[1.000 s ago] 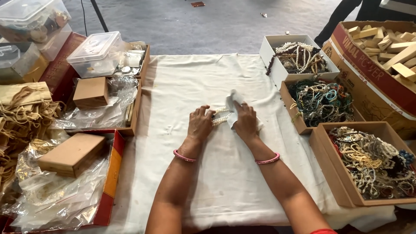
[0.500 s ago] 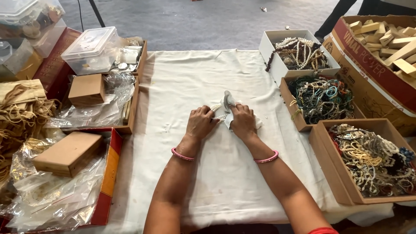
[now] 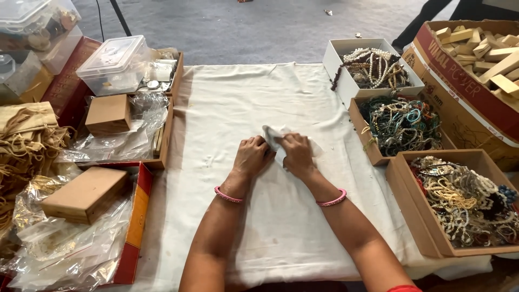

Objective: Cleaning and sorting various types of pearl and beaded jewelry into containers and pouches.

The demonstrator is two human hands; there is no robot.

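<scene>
White cloth (image 3: 216,108) is spread over the table, seen from the head camera, with grey floor beyond it at twelve o'clock. Near the cloth's middle, a small clear bag (image 3: 274,135) is pinched between both hands: the left hand (image 3: 252,156) is closed on its nine o'clock side, the right hand (image 3: 296,154) on its three o'clock side, knuckles almost touching. What lies inside the bag cannot be told.

At three o'clock, three open boxes of beaded jewellery are lined up: pearl strands (image 3: 373,67) farthest, teal strands (image 3: 403,121) next, mixed strands (image 3: 467,197) nearest. At one o'clock a carton of wooden blocks (image 3: 489,48) is set. At nine o'clock, a small brown box (image 3: 108,114) rests on loose plastic bags (image 3: 65,243), with a clear tub (image 3: 113,65) behind.

As a judgement: the thin film could be torn if pulled too hard, and any small piece inside could be spilled onto the cloth.
</scene>
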